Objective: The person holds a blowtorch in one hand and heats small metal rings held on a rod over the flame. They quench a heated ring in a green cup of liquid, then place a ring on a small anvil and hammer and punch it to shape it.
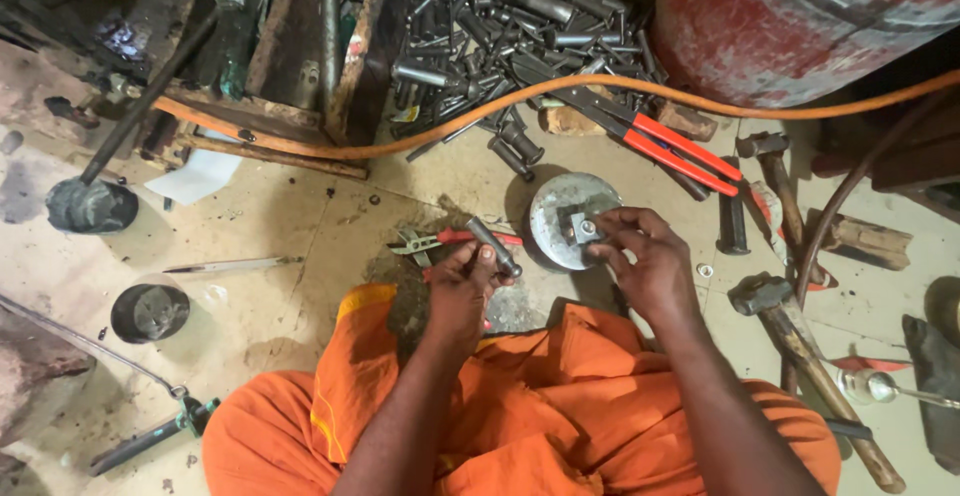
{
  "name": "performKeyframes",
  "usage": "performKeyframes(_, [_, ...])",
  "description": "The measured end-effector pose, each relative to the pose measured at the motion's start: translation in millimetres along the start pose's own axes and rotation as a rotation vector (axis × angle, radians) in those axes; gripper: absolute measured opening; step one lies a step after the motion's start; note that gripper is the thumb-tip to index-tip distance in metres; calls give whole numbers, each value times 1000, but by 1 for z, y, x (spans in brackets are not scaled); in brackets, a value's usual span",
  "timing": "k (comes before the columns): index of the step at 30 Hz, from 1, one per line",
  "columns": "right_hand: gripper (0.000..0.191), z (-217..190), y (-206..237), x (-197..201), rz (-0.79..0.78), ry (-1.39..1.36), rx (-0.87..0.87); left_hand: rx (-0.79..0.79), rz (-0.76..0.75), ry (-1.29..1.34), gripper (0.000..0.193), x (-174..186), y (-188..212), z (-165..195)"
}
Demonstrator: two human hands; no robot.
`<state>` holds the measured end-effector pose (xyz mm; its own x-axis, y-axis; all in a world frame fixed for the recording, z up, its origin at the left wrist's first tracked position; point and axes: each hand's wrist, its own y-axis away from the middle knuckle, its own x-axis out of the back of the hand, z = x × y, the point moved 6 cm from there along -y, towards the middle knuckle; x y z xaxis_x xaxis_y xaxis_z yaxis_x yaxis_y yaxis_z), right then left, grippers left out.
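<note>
My left hand (pixel 462 281) has its fingers closed around a short dark steel rod (pixel 493 247): rigid, heavy, probably greasy. My right hand (pixel 640 256) pinches a small square metal block (pixel 581 227) on the round grey steel disc (pixel 560 218); I'd take its flat sides.

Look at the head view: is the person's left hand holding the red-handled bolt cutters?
No. The left hand grips a short metal rod, while the bolt cutters lie untouched on the floor.

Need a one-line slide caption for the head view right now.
Seated on the floor, left hand holds a steel punch while right hand sets a small metal piece on a round steel block.
</note>
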<state>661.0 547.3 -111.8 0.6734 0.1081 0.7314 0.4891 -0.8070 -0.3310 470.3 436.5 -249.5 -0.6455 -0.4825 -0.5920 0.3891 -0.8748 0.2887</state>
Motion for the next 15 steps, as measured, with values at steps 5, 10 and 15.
performKeyframes(5, [26,11,4,1,-37,-77,-89,4,-47,4,21,-6,1,0])
performKeyframes(10, [22,12,-3,-7,-85,-57,-122,-1,-41,-17,21,-4,2,3])
performKeyframes(15, [20,16,-7,-9,-77,-107,-219,-17,-57,-55,21,-5,1,3])
